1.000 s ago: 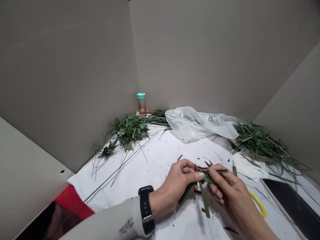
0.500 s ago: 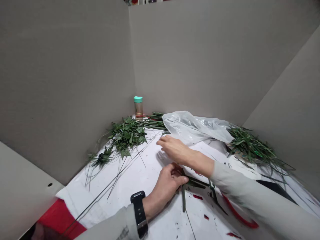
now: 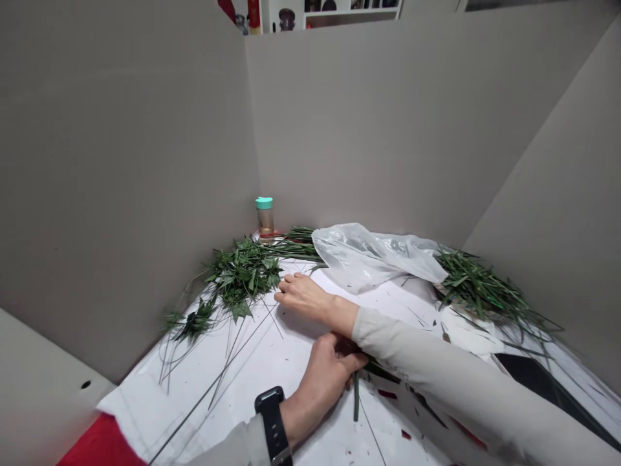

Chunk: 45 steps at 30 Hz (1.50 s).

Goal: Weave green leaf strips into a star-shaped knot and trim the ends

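My left hand (image 3: 326, 375), with a black watch on its wrist, is closed with thumb and fingers pinched on a green stem (image 3: 356, 398). The stem's lower end hangs out below the thumb, and the rest is hidden by my hand and right sleeve. My right hand (image 3: 305, 298) reaches across above it, just right of the pile of green leaves (image 3: 245, 272). Its fingers are curled together, and anything between them is too small to make out. Long thin dark wires (image 3: 228, 366) lie on the white table cover below the leaves.
A clear plastic bag (image 3: 373, 255) lies at the back, with green stems beside it. At the right is another heap of green stems (image 3: 480, 281). A bottle with a turquoise lid (image 3: 264, 217) stands in the corner. Grey panels (image 3: 369, 129) wall the table. Red scraps (image 3: 387, 393) are scattered in front.
My right hand has moved left, closer to the leaf pile, and its sleeve now covers more of the stems. My left hand keeps its hold. The view has tilted up slightly.
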{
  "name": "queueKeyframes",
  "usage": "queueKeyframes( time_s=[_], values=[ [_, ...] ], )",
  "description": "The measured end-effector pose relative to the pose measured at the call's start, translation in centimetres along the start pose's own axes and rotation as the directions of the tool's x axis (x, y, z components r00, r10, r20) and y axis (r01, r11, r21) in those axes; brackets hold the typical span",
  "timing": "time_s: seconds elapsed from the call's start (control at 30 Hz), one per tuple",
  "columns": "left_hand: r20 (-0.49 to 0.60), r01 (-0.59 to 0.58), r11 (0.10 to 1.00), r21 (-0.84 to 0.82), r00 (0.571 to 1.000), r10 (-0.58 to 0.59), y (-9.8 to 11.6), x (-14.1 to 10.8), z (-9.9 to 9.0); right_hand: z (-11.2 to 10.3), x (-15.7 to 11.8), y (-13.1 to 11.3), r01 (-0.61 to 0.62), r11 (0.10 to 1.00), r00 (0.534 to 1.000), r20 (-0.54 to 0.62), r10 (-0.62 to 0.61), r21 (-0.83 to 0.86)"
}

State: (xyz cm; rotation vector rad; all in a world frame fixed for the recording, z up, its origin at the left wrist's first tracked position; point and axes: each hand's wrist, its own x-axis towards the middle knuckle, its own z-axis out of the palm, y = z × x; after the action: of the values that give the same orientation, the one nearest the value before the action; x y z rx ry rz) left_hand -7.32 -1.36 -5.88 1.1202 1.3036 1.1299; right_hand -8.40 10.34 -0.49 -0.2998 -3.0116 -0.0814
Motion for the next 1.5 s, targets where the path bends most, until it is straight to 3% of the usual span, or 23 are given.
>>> queueKeyframes(
  time_s=[0.1,0.2,0.37,0.57,0.73,0.97,1.1,1.27,1.37,1.5],
  values=[
    [0.012,0.027,1.0,-0.001,1.0,-0.027,0.4,-0.1,-0.1,-3.0,-0.4,-0.1,-0.047,0.987,0.99,-0.121,0.066,0.151],
    [0.017,0.052,0.998,-0.024,0.999,-0.052,0.7,-0.2,-0.2,-6.8,-1.2,-0.1,-0.102,0.922,0.943,-0.258,0.209,0.372],
    [0.024,0.04,0.994,-0.099,0.999,-0.038,1.1,-0.4,-0.7,-11.2,-4.8,0.4,-0.034,0.637,0.843,-0.321,0.433,0.77],
    [0.057,0.02,0.99,-0.138,0.998,-0.012,2.2,0.5,-2.4,-11.9,-12.3,-0.5,0.093,0.219,0.813,-0.201,0.547,0.971],
    [0.1,-0.002,0.996,-0.094,0.995,0.012,4.2,1.0,-3.7,-11.7,-18.0,-2.6,0.168,0.034,0.782,-0.154,0.603,0.985],
    [0.214,-0.079,0.989,0.129,0.976,0.05,7.2,0.9,-3.2,-9.5,-22.7,-3.3,0.176,-0.039,0.744,-0.107,0.659,0.984],
    [0.312,-0.168,0.941,0.294,0.948,0.072,8.7,1.8,-2.4,-7.8,-23.9,-3.0,0.205,-0.022,0.708,-0.133,0.694,0.979],
    [0.457,-0.293,0.819,0.494,0.888,0.041,10.5,4.2,-2.3,-6.4,-25.5,-2.3,0.218,0.045,0.686,-0.186,0.703,0.975],
    [0.554,-0.36,0.749,0.557,0.832,-0.011,11.4,5.0,-1.9,-5.9,-26.3,-1.7,0.223,0.09,0.642,-0.216,0.736,0.971],
    [0.698,-0.417,0.712,0.565,0.702,-0.142,11.0,4.5,-0.1,-5.2,-26.9,-1.4,0.228,0.089,0.632,-0.216,0.744,0.97]
  ],
)
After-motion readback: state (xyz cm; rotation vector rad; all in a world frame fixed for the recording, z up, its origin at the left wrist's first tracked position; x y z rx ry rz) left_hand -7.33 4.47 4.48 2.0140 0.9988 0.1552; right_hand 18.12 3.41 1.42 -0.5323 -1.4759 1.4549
